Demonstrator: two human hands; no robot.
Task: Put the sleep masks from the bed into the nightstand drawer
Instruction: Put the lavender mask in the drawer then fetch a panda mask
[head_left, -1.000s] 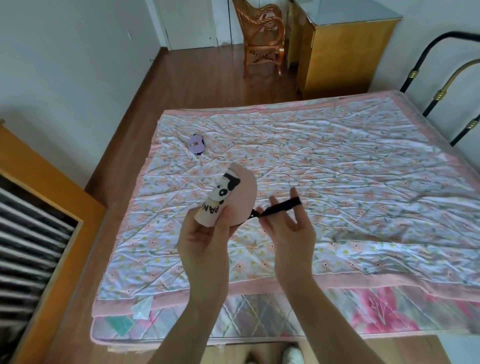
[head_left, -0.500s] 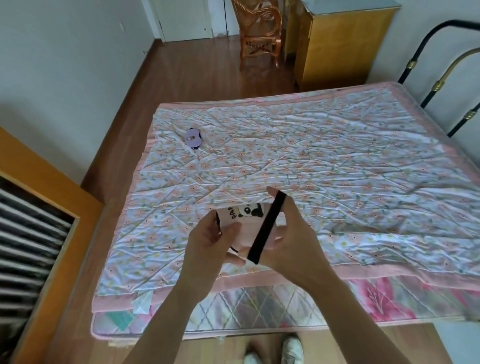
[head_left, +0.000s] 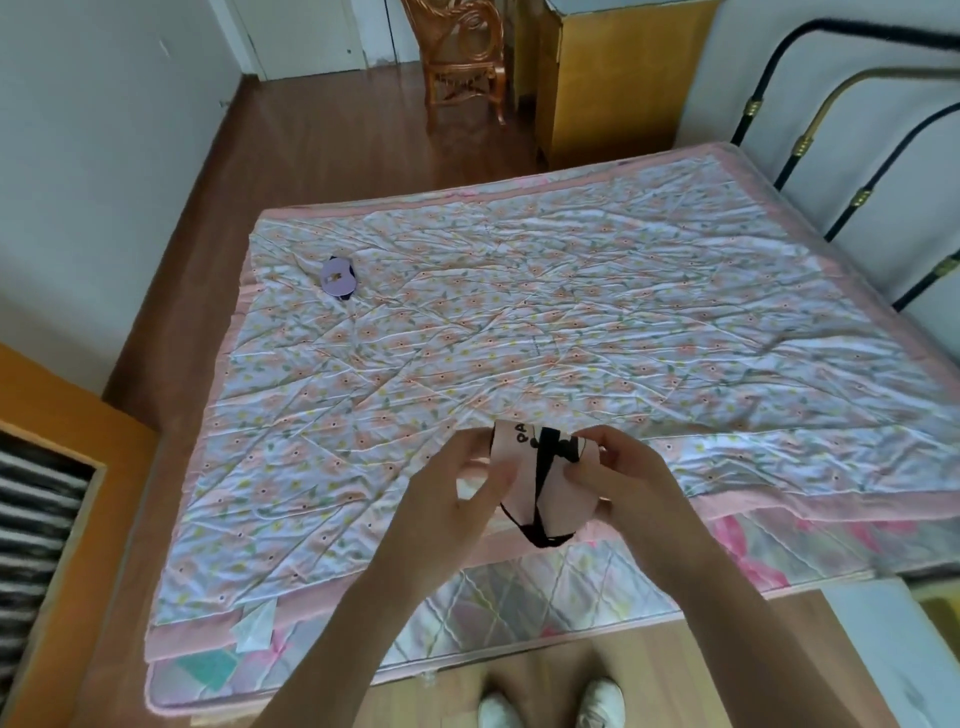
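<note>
Since half second ago, black strap (head_left: 543, 486) now wound round folded pink mask (head_left: 556, 499), both my hands pinching it above near bed (head_left: 571, 322) edge: left hand (head_left: 457, 499), right hand (head_left: 623, 473). Purple mask (head_left: 337, 277) lies far left on bed.

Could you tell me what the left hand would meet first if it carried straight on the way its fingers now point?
The left hand points right, so it probably meets the pink sleep mask it already grips, then the right hand.
</note>
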